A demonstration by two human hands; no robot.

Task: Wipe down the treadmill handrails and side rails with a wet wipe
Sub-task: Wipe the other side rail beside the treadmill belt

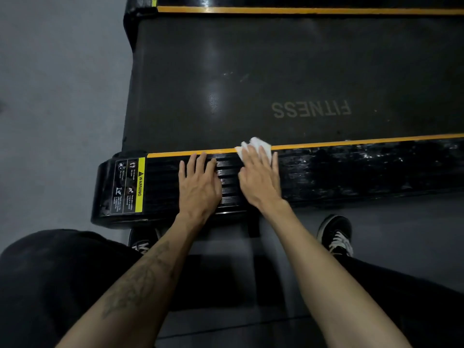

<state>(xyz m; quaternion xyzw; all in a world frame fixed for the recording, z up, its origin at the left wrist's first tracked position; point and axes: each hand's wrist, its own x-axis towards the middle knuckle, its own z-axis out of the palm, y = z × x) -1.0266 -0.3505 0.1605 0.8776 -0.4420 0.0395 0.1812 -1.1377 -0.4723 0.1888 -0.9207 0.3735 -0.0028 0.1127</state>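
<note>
Both hands lie flat on the near side rail [326, 172]. Right hand [259, 177] presses the wet wipe [256, 145], mostly hidden beneath straight fingers. Left hand [199, 183] rests released. Handrails out of frame.

glossy ribbed side rail [326, 172] (scuffed), matt belt [276, 71]
</note>
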